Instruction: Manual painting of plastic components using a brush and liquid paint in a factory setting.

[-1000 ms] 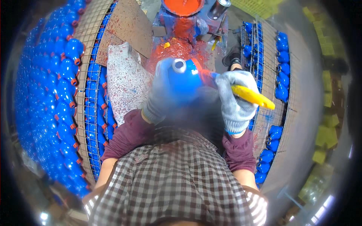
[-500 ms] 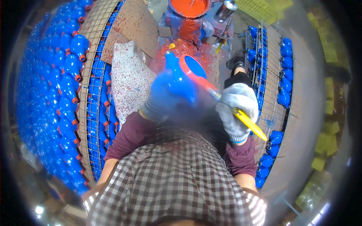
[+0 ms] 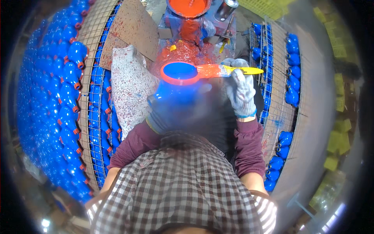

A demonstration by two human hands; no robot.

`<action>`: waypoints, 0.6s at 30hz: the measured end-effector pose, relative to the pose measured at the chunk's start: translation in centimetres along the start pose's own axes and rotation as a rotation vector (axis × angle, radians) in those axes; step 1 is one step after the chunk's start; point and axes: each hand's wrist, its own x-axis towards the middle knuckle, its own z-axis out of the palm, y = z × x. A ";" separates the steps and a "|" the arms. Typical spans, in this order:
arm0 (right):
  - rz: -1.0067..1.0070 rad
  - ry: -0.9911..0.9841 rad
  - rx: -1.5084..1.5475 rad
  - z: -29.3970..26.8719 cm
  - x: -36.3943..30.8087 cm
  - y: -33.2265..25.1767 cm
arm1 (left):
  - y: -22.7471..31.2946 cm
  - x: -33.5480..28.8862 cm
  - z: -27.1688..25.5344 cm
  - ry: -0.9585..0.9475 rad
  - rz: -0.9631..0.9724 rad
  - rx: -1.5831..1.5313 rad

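Note:
In front of me, a glossy blue pot-like vessel (image 3: 173, 91) is held with its round mouth tipped up toward me. Orange-red paint covers its rim. My left hand (image 3: 163, 116), gloved, grips it from below and the left; a hazy smear veils the fingers partly. A flat paintbrush with a yellow handle (image 3: 249, 70) is pinched in my gloved right hand (image 3: 242, 91). Its paint-coated bristles point left and touch the right side of the rim.
Ahead stands a pan of orange-red paint (image 3: 182, 13) beside a metal can (image 3: 226, 9). Wire racks (image 3: 91, 78) with many blue vessels (image 3: 70, 78) line the left; more vessels (image 3: 293, 74) sit on the right rack. A paint-speckled sack (image 3: 128, 85) lies left of my hands.
The vessel has turned so that its mouth faces up toward me. My right hand has moved up, and the brush has swung from slanted to nearly level, still against the rim.

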 end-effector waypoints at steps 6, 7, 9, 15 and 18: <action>-0.192 0.085 -0.075 0.7 -0.4 -2.3 | 2.0 1.1 -2.3 -0.015 0.023 -0.038; -0.230 0.128 -0.303 1.3 -0.2 -2.7 | 2.1 1.0 -2.3 -0.019 0.020 -0.043; -0.295 0.158 -0.623 3.1 0.8 -3.4 | 2.7 0.8 -1.6 -0.038 0.008 -0.055; -0.440 -0.089 -1.175 3.5 3.8 -2.1 | 3.0 1.0 -0.5 -0.010 0.444 1.261; -0.561 -0.154 -1.222 3.0 3.4 -2.2 | 2.8 1.1 -0.7 0.021 0.407 1.271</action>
